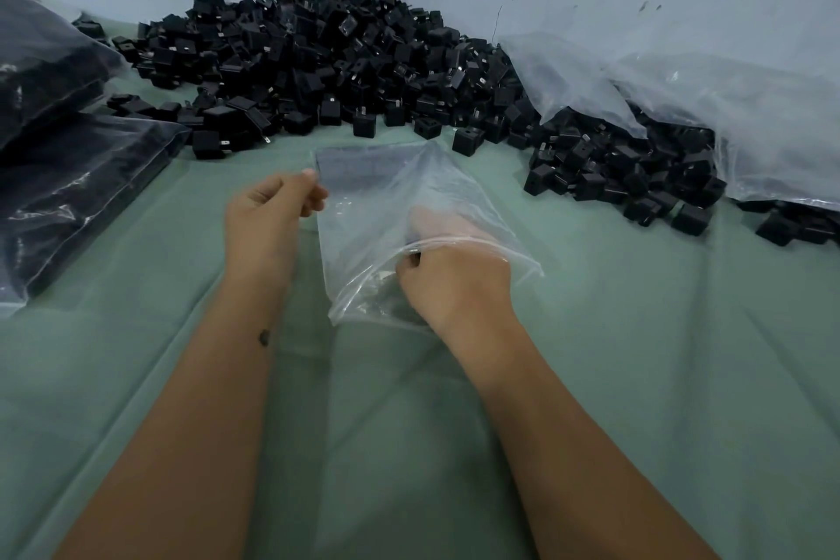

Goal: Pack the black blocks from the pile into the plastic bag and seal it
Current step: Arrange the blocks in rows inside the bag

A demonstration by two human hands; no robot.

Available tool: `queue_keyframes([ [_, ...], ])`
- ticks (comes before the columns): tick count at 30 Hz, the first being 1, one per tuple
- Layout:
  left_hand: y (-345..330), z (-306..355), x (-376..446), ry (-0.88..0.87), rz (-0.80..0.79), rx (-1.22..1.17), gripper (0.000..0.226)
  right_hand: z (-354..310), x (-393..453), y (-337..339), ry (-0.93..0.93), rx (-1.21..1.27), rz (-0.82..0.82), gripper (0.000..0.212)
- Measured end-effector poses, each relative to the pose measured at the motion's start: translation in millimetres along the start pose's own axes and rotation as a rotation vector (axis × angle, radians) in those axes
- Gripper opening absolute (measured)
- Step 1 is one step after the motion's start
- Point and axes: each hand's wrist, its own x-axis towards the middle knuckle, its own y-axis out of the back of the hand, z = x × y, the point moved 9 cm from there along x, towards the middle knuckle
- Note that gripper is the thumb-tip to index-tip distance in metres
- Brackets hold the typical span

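Observation:
A clear plastic bag (363,214) lies on the green cloth in front of me, its mouth toward me. My left hand (268,214) pinches the bag's left edge between thumb and fingers. My right hand (450,282) is pushed into the mouth, and the rim lies across its knuckles. Its fingers show blurred through the plastic, stretched forward inside. A small dark spot sits by the thumb; what it is cannot be made out. The pile of black blocks (318,59) lies beyond the bag against the wall. No block is visible deeper in the bag.
More black blocks (627,177) spill at the right from under a large crumpled clear sheet (727,105). Filled bags of blocks (68,177) are stacked at the left. A pale wall closes off the back. Green cloth (636,355) covers the surface.

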Motion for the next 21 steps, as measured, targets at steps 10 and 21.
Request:
queue_keyframes([
  [10, 5, -17, 4, 0.024, 0.111, 0.291, 0.020, -5, 5, -8, 0.022, -0.091, -0.090, 0.016],
  [21, -6, -19, 10, 0.005, 0.033, 0.912, 0.038, 3, 23, -15, -0.122, 0.196, -0.102, 0.036],
])
